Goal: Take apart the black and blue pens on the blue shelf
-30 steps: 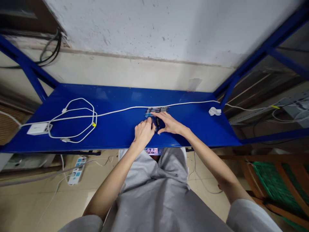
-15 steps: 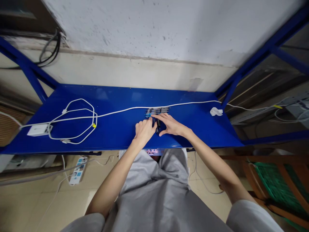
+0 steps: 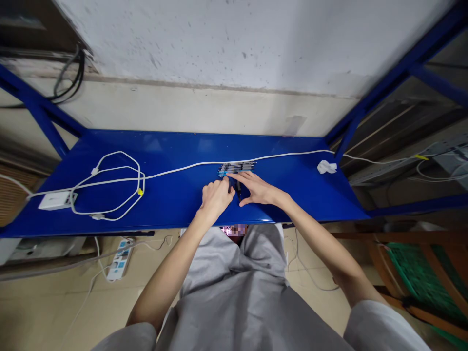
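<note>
Pens (image 3: 238, 166), slim, greyish, one partly bright blue, lie parallel; left hand (image 3: 215, 197) curled, hold unclear; right hand (image 3: 260, 189) loosely open.

Glossy blue tabletop (image 3: 292, 207) open between my right hand (image 3: 256, 188) and crumpled white wad (image 3: 326, 167), also between my left hand (image 3: 215, 197) and looped white cable (image 3: 138, 168); slim dark pens (image 3: 244, 166), long white cable (image 3: 183, 168) block way forward.

Soft indoor light, I saw | glossy blue metal tabletop (image 3: 175, 200) held pale glints | speckled white wall (image 3: 183, 44) darkened rightward | frame edges stretched, smeared
</note>
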A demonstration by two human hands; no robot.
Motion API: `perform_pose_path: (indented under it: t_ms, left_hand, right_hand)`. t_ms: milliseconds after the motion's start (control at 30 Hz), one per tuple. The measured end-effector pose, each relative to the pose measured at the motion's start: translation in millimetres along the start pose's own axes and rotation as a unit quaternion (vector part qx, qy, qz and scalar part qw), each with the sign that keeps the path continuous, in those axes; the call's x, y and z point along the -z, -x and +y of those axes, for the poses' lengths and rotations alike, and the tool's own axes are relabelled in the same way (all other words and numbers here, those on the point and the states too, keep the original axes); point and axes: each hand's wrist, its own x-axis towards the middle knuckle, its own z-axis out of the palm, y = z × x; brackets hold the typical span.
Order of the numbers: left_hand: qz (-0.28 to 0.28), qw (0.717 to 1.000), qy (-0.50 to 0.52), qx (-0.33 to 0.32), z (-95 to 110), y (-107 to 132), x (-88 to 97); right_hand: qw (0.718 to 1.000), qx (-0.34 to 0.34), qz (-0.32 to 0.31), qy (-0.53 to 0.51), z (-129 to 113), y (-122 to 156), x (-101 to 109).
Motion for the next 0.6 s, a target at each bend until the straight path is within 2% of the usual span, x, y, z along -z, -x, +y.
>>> perform_pose_path:
  t_ms: [267,600]
  left_hand:
    - [0.0,1.0,-0.018,-0.007,4.6,6.3,-0.6]
    - [0.026,0.999,-0.023,-0.028,5.2,5.6,-19.3]
  right_hand:
    - [1.0,-0.002,0.001,-0.005,1.1,2.4,-1.7]
    - [1.0,0.002,0.006,-0.004,7.3,3.2,-6.9]
